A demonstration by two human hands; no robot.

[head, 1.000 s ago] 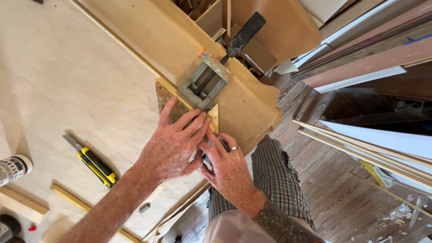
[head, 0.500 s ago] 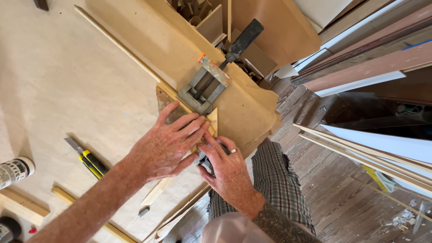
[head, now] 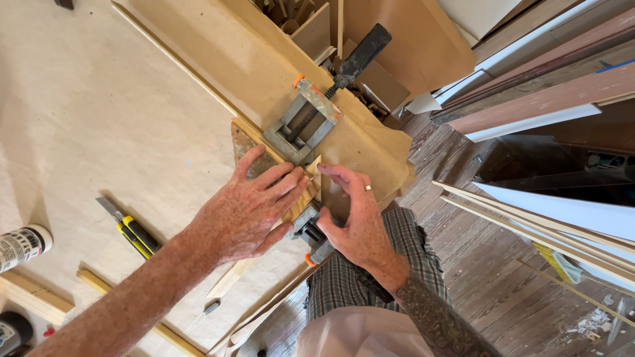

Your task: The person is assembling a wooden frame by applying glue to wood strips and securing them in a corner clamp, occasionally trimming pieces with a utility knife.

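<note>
Right now your left hand point(head: 241, 211) lies flat, fingers spread, pressing the small wooden piece point(head: 305, 193) at the workbench point(head: 99, 119) edge. Your right hand point(head: 357, 221) hovers open-fingered over the lower screw clamp point(head: 311, 235), gripping nothing; another screw clamp point(head: 307, 122) sits just above.

Left hand point(head: 248, 211) lies flat, fingers spread, on a small wooden piece point(head: 305, 192) at the near edge of the paper-covered workbench point(head: 99, 119). Right hand point(head: 357, 221) sits just beside it, fingertips on the wood — a second clamp point(head: 312, 239) partly hidden beneath. A grey screw clamp point(head: 305, 122) grips the bench edge just beyond. Yellow-and-black utility knife point(head: 129, 228) lies left — a spray can point(head: 23, 246) further left.
</note>
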